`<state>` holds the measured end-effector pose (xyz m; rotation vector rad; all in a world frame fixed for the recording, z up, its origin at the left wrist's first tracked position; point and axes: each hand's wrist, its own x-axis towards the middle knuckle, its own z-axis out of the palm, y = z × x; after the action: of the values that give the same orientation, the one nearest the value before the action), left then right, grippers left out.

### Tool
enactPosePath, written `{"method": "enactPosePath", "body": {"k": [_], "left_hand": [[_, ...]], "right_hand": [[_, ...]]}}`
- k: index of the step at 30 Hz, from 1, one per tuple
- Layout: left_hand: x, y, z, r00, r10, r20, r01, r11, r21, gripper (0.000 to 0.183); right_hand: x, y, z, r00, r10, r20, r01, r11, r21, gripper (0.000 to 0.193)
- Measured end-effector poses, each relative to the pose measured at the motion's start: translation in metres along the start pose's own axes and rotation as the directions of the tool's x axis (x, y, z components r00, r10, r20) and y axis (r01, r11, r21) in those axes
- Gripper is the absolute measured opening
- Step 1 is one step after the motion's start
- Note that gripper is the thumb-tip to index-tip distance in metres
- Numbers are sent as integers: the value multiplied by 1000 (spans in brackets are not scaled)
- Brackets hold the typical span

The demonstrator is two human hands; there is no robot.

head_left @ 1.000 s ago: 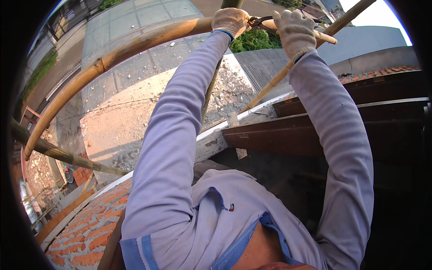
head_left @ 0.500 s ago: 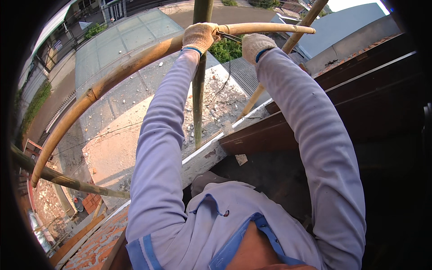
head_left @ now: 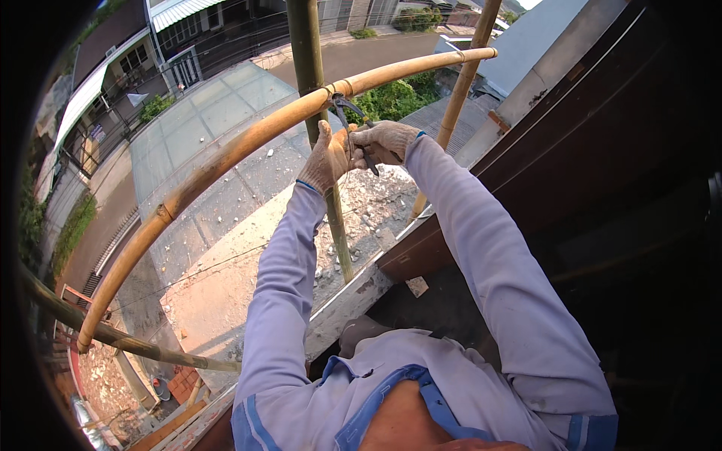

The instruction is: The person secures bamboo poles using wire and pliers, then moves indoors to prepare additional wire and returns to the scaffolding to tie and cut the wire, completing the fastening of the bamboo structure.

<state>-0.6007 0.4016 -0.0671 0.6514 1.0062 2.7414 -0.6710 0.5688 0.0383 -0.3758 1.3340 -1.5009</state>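
Note:
A pair of dark pincers (head_left: 365,119) is in my gloved right hand (head_left: 385,141), its jaws up against the crossing of two bamboo poles and one handle end showing below my fingers. My left hand (head_left: 331,159), also in a knitted glove, is just below the crossing, palm turned inward. Its thumb points up, apart from fingers that reach toward the pincers and partly hide behind them. A thin dark wire (head_left: 347,135) hangs from the crossing between my hands. The long bamboo rail (head_left: 248,144) passes in front of the upright bamboo pole (head_left: 304,45).
A slanting bamboo pole (head_left: 459,98) meets the rail's right end. Another bamboo pole (head_left: 143,346) runs low at the left. Below lies a rubble-strewn roof slab (head_left: 226,278), beyond a ledge (head_left: 353,301). A dark brown panel (head_left: 526,180) stands at my right.
Both hands have come down from the rail to below the crossing. My left hand has let go of the rail, and the pincers now point upward. The view has tilted up slightly.

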Motion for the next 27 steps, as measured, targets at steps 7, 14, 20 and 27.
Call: {"method": "enactPosePath", "body": {"k": [7,14,20,27], "left_hand": [[72,-1,26,923,241,-299,-344,864,-367,53],[118,-14,17,804,333,-493,-463,871,-166,16],[123,-9,32,693,205,-691,-379,919,-107,23],[97,-26,27,873,220,-436,-398,836,-377,32]], "right_hand": [[-10,-4,-2,993,48,-110,-63,989,-134,20],[-29,-21,32,751,-536,-384,-489,-61,-870,54],[-29,-40,19,833,-245,-497,-489,95,-867,20],[-30,-36,-16,945,169,-279,-281,857,-433,24]]}}
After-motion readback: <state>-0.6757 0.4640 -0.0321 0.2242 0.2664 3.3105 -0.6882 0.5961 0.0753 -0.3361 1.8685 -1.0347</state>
